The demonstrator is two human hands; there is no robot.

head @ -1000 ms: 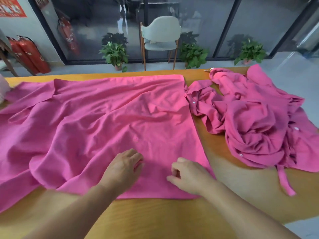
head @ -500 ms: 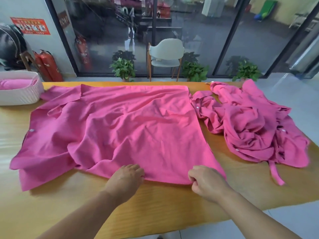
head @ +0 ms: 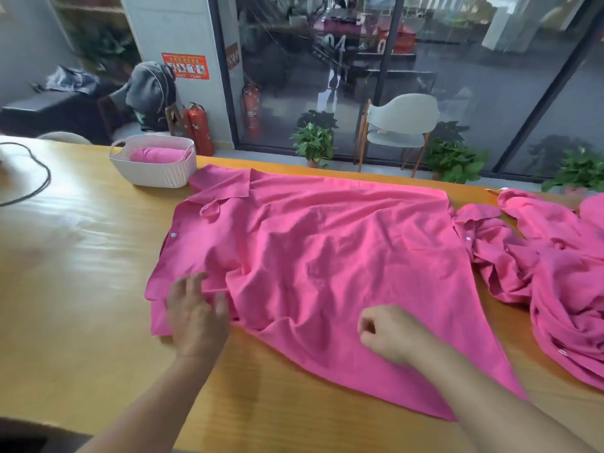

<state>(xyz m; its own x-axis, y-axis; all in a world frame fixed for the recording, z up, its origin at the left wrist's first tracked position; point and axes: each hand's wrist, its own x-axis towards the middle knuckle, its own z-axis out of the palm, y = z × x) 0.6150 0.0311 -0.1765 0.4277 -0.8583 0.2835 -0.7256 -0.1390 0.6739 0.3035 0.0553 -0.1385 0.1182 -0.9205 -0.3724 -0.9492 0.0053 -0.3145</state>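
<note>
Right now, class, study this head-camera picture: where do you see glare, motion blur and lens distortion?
Head view: glare whitens the wooden table at left; head view: the left hand is motion-smeared, the right hand sharper; head view: the wide lens bows the table's far edge.

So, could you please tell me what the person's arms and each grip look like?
The left arm and right arm are bare, with no sleeve in view up to the frame's edge. The left grip is an ungloved hand, with no ring, watch or band visible. The right grip is likewise ungloved, with nothing worn at the wrist. No cables or markings show on either.
</note>
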